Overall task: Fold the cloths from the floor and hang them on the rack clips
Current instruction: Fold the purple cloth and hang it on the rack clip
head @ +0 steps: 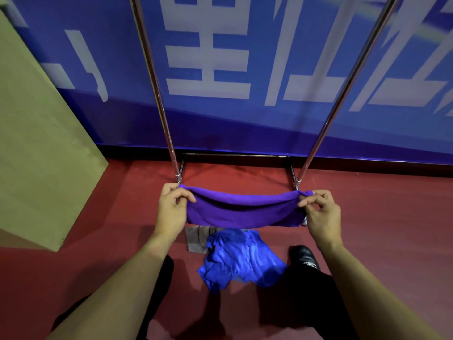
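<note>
A purple cloth hangs doubled over and stretched between my hands, above the floor. My left hand pinches its left end and my right hand pinches its right end. Below it a crumpled blue cloth lies on the red floor, beside a grey-brown cloth that it partly covers. The metal rack stands just beyond, its two poles rising out of the top of the view. No clips are in view.
A blue banner wall with white characters stands behind the rack. A tan box or panel fills the left side. My black shoe and dark trouser legs stand on the red floor either side of the blue cloth.
</note>
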`<action>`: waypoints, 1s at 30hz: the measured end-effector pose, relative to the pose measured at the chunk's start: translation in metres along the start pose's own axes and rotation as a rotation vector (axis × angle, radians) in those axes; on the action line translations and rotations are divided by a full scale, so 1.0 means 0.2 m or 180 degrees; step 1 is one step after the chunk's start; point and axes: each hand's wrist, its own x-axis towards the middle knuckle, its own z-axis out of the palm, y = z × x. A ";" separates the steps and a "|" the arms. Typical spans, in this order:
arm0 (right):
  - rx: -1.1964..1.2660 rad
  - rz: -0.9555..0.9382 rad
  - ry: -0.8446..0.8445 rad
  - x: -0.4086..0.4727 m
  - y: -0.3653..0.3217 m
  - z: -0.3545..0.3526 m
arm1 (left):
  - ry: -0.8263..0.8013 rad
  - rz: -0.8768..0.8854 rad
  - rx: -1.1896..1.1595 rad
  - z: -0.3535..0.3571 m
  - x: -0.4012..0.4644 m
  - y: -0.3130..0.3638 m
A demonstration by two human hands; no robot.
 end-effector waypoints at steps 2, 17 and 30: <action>-0.0176 -0.0013 -0.0206 0.00 0.00 0.00 | -0.0222 -0.0061 0.0106 0.00 -0.01 -0.01; -0.1166 -0.0332 -0.0398 -0.01 0.01 0.01 | -0.0628 -0.0504 0.0125 0.00 0.02 -0.13; -0.0909 0.0845 -0.0243 0.00 0.07 0.01 | -0.0392 -0.2129 -0.0446 -0.04 0.01 -0.20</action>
